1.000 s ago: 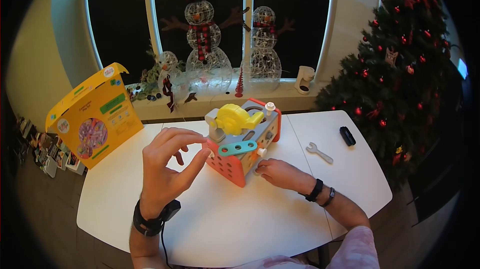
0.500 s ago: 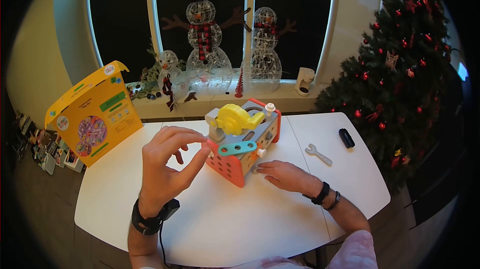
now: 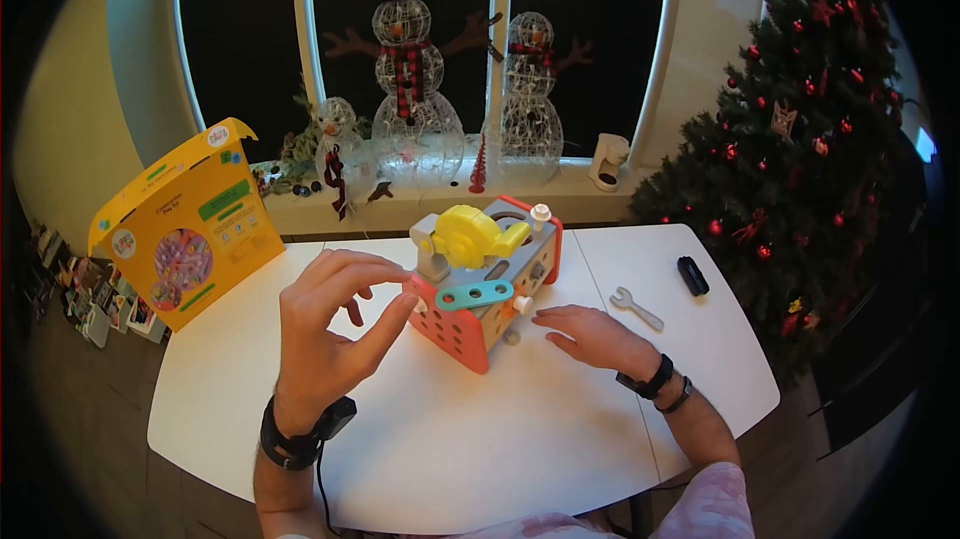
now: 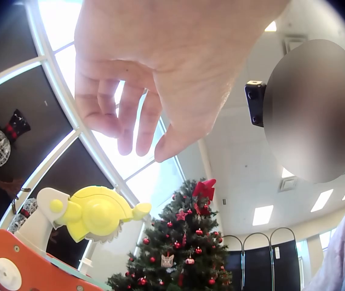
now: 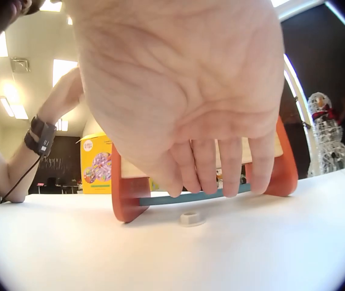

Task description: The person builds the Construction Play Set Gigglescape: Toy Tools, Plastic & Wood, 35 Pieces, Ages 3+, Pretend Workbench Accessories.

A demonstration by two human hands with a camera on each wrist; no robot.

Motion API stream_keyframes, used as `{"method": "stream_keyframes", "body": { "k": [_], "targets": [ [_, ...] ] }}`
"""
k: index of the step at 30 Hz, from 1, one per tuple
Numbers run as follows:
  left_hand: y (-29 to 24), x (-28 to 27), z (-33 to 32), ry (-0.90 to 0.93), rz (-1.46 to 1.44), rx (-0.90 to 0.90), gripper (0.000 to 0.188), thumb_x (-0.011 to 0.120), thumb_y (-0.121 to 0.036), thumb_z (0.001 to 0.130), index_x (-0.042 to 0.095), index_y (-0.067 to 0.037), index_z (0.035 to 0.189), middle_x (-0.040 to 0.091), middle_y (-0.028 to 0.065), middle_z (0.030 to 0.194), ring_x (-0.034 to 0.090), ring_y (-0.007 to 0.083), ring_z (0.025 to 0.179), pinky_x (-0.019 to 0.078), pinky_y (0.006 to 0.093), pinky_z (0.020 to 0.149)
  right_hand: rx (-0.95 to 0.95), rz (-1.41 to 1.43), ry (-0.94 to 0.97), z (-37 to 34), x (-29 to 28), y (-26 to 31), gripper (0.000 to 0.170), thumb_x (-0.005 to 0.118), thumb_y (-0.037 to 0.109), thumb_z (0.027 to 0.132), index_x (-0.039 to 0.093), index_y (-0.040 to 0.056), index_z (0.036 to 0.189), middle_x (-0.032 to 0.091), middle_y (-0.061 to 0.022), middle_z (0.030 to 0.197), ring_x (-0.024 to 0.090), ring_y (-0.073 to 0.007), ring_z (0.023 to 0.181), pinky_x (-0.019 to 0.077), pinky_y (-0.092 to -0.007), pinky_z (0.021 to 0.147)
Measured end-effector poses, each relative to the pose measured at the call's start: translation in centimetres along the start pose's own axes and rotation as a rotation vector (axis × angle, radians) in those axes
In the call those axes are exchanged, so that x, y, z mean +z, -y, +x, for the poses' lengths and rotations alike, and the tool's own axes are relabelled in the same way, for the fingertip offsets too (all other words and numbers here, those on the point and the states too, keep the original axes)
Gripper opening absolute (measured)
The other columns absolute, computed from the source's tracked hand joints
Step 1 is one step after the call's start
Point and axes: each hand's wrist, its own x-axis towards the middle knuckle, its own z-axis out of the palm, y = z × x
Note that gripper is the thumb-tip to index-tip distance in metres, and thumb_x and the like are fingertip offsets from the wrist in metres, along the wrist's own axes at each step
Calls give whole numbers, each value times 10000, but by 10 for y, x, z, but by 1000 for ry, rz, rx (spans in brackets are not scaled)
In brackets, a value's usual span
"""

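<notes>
A toy workbench (image 3: 450, 334) with red end panels stands on the table, carrying a yellow toy circular saw (image 3: 466, 237) and a turquoise strip with holes (image 3: 475, 296). Beside its near left corner, my left hand (image 3: 335, 324) is raised with fingers loosely bent and holding nothing. In the head view its thumb tip overlaps the white bolt head (image 4: 7, 274) on the red panel. My right hand (image 3: 598, 337) is low over the table, palm down with fingers extended. A pale nut (image 5: 192, 219) lies on the tabletop between that hand and the workbench.
On the right of the white table (image 3: 400, 479) lie a grey toy wrench (image 3: 637, 309) and a black object (image 3: 692, 276). A yellow box (image 3: 190, 229) stands at the left. Behind are wire snowmen (image 3: 410, 74) and a decorated Christmas tree (image 3: 780, 139).
My right hand has drawn back to the right from the nut, which now shows fully beside the workbench. The left hand has barely shifted.
</notes>
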Motion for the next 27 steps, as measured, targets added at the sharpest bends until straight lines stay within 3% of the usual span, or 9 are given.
{"method": "stream_keyframes", "body": {
  "k": [3, 5, 8, 11, 15, 17, 20, 23, 27],
  "targets": [
    [0, -1, 0, -4, -4, -2, 193, 885, -50, 878, 845, -52, 1066, 824, 69, 1075, 673, 142, 826, 525, 253, 590, 85, -62, -16, -11, -9, -38, 399, 686, 168, 1073, 671, 54, 1455, 719, -153, 1442, 671, -359, 1321, 587, -482, 1091],
    [1, -2, -1, -13, -6, -7, 194, 886, -52, 877, 845, -52, 1068, 824, 70, 1075, 674, 144, 826, 524, 254, 590, 339, -324, -119, -22, -10, -61, 409, 708, 180, 1054, 678, 54, 1443, 733, -198, 1368, 668, -392, 1291, 589, -500, 1065],
    [2, -3, -1, -20, -14, -5, 195, 888, -58, 880, 847, -54, 1071, 824, 73, 1076, 679, 146, 825, 525, 258, 591, 578, -431, -34, -34, -7, -91, 420, 726, 180, 1032, 680, 60, 1432, 726, -222, 1296, 687, -422, 1223, 602, -516, 1018],
    [2, -3, -1, -15, -19, -1, 196, 891, -64, 881, 849, -57, 1073, 826, 80, 1077, 690, 150, 827, 523, 259, 592, 543, -243, 30, -43, 2, -136, 398, 713, 131, 1021, 715, 81, 1417, 703, -209, 1378, 698, -431, 1214, 580, -504, 1064],
    [3, -3, 0, -2, -8, 12, 196, 895, -66, 882, 851, -58, 1073, 827, 86, 1079, 703, 154, 829, 519, 257, 594, 544, -316, 52, -36, -15, -104, 371, 715, 127, 1019, 731, 74, 1386, 691, -208, 1359, 715, -428, 1174, 599, -495, 1033],
    [4, -3, 0, -3, -6, 18, 195, 897, -67, 882, 851, -58, 1071, 827, 86, 1078, 705, 155, 828, 517, 257, 593, 383, -245, -254, -30, -25, -82, 269, 720, 121, 1025, 765, 65, 1284, 697, -204, 1284, 750, -394, 1062, 631, -499, 928],
    [1, -4, 0, -3, -3, 24, 187, 899, -68, 882, 853, -60, 1064, 829, 82, 1072, 709, 152, 827, 517, 258, 593, 328, 48, -404, -15, -57, -28, 247, 768, 104, 993, 789, 34, 1229, 698, -193, 1299, 786, -357, 1036, 665, -447, 927],
    [1, -4, 0, -6, -14, 9, 175, 898, -66, 882, 855, -63, 1052, 830, 78, 1065, 714, 145, 830, 516, 258, 593, 183, 164, -547, -9, -58, -21, 239, 827, 75, 944, 800, -5, 1168, 705, -174, 1274, 810, -313, 1051, 686, -390, 976],
    [1, -5, -1, -22, -15, 23, 147, 896, -65, 883, 855, -66, 1024, 829, 73, 1057, 717, 138, 839, 508, 256, 592, 149, 289, -520, -12, -45, -25, 233, 848, 28, 919, 794, -37, 1135, 719, -164, 1281, 805, -281, 1119, 673, -364, 1045]
  ]
}}
